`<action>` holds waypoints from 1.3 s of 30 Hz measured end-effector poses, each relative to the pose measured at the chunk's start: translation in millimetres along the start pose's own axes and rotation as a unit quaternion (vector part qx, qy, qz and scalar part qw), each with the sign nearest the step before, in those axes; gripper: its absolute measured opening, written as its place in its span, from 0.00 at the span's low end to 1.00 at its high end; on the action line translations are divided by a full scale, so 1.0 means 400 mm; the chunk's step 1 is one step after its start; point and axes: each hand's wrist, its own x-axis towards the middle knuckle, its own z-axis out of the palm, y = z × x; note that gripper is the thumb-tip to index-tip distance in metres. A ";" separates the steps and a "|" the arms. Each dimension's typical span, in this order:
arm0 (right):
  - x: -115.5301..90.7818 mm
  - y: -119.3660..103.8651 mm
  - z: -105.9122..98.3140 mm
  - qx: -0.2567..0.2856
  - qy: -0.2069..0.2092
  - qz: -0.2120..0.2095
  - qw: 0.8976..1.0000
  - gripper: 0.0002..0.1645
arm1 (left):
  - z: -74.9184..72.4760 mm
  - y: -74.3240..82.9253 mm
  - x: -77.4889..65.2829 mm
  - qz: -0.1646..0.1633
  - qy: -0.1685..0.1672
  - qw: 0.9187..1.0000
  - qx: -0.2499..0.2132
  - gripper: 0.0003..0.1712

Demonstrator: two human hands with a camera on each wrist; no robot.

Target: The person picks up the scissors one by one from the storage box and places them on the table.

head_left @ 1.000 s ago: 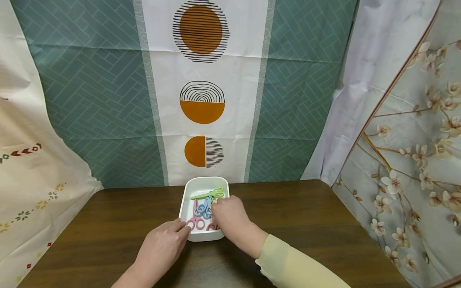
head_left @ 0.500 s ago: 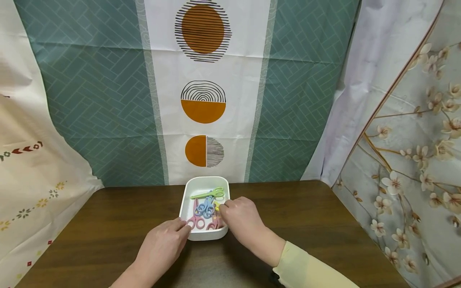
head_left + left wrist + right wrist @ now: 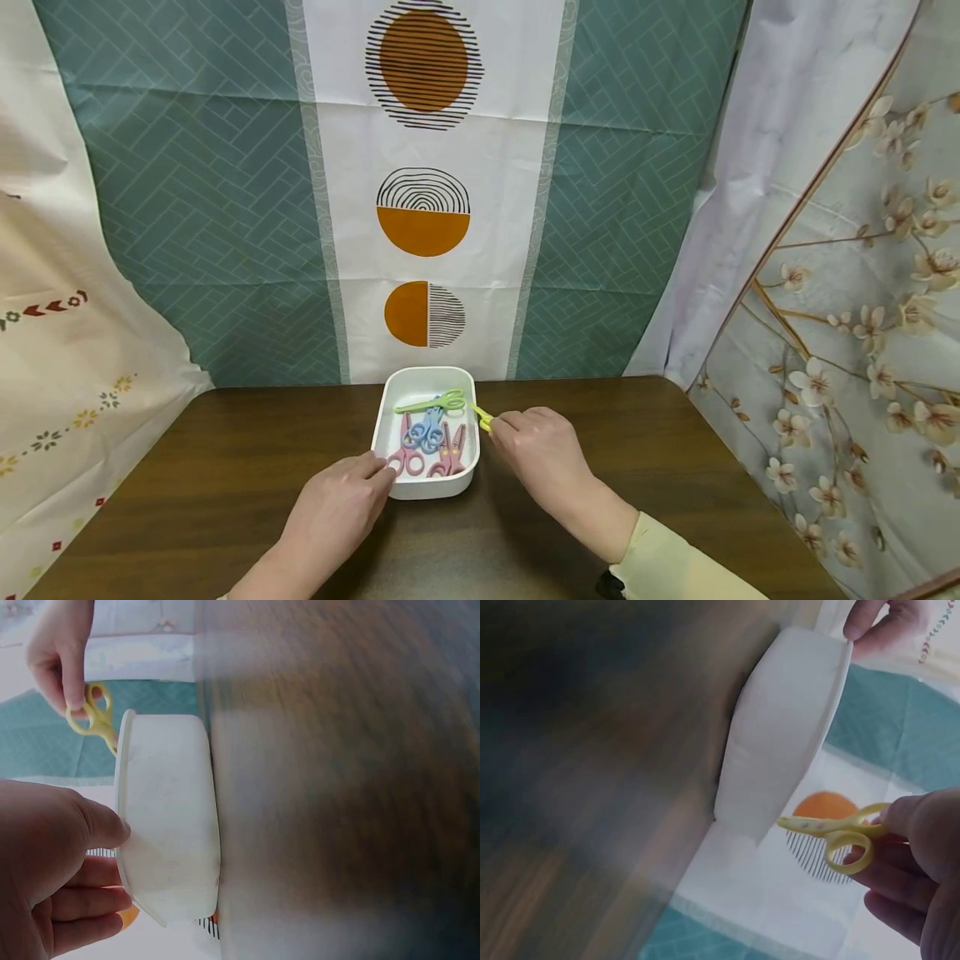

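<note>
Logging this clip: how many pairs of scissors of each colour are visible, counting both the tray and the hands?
Green scissors: 1, in the white tray
Blue scissors: 1, in the tray
Pink scissors: 2, in the tray
Yellow scissors: 1, in the right hand
Total: 5

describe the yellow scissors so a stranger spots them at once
On the dark wooden table stands a white tray. At its right side, the person's right hand holds the yellow scissors. Only this pair is held; the green scissors, blue scissors and pink scissors lie inside the tray.
</note>
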 end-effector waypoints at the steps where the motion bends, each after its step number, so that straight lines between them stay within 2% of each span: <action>1: -0.005 0.006 -0.005 -0.001 0.002 0.002 1.000 0.11 | -0.001 0.000 0.001 -0.001 -0.002 1.000 0.002 0.12; 7: -0.041 0.037 -0.026 -0.003 0.004 0.014 1.000 0.11 | -0.003 0.001 0.000 -0.005 -0.010 1.000 0.002 0.13; 14: -0.090 0.066 -0.019 -0.022 -0.013 0.019 0.999 0.12 | -0.001 -0.001 -0.004 -0.010 -0.019 1.000 0.001 0.13; 27: -0.159 0.081 -0.010 -0.034 -0.047 0.007 0.998 0.16 | -0.001 0.001 -0.003 -0.006 -0.006 1.000 -0.001 0.12; 31: -0.177 0.080 -0.001 -0.050 -0.076 -0.003 0.996 0.16 | -0.001 0.002 -0.002 -0.005 -0.003 1.000 -0.003 0.12; 39: -0.199 0.073 0.008 -0.070 -0.171 -0.008 0.983 0.17 | 0.001 0.001 -0.002 -0.004 -0.004 1.000 -0.004 0.13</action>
